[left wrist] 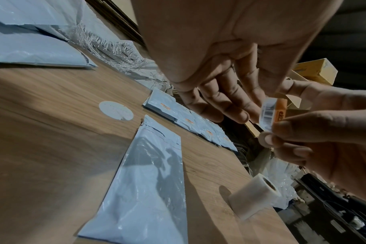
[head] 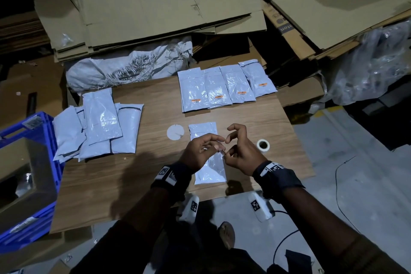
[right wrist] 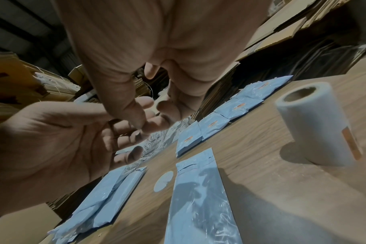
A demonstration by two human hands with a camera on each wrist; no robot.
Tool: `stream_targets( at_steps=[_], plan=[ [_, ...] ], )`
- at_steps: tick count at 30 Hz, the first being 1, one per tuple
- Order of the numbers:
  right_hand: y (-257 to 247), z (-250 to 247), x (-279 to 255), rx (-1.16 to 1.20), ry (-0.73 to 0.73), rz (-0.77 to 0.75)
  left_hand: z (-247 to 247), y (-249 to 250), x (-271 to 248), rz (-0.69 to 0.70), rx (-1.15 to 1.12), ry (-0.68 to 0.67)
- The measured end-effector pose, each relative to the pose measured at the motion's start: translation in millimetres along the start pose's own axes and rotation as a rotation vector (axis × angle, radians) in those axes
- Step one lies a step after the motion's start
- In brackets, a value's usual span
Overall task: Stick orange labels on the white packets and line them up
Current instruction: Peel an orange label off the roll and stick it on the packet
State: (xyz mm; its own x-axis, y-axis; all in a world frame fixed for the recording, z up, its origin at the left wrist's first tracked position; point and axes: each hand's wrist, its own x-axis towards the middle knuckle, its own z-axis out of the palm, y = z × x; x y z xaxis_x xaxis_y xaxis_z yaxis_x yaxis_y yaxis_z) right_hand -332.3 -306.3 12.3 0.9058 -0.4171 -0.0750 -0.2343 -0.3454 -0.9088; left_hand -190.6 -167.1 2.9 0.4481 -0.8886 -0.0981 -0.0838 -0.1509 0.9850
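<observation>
orange label (left wrist: 274, 112) pinched between both hands

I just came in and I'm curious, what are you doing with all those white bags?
A person is sticking orange labels on white packets. Both hands hold one small label in the air, the left hand and the right hand, above an unlabelled packet on the wooden table. Four labelled packets lie in a row at the back. A pile of plain packets waits on the left.
</observation>
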Motion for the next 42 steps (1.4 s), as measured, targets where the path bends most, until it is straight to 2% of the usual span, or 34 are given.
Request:
stream_targets(
  at_steps=[5, 16, 27, 34, 42],
  plan=[
    [2, -2, 3, -0.034, -0.032, 0.027, -2, 2, -3, 0.031, 0.053, -0.057],
    [-1, -5, 1, 0.002, -0.014, 0.005, 0, -7, -1, 0.045, 0.094, 0.096],
    [7, -1, 0, 0.037, 0.104, -0.043, 2, -11, -5, 0.054, 0.113, 0.179],
    [14, 7, 3, 0.141, 0.115, -0.04, 4, -12, -14, -0.048, -0.068, 0.255],
    [25, 8, 17, 0.166, 0.154, -0.006, 1, -21, -15, -0.104, -0.112, 0.301]
  ],
)
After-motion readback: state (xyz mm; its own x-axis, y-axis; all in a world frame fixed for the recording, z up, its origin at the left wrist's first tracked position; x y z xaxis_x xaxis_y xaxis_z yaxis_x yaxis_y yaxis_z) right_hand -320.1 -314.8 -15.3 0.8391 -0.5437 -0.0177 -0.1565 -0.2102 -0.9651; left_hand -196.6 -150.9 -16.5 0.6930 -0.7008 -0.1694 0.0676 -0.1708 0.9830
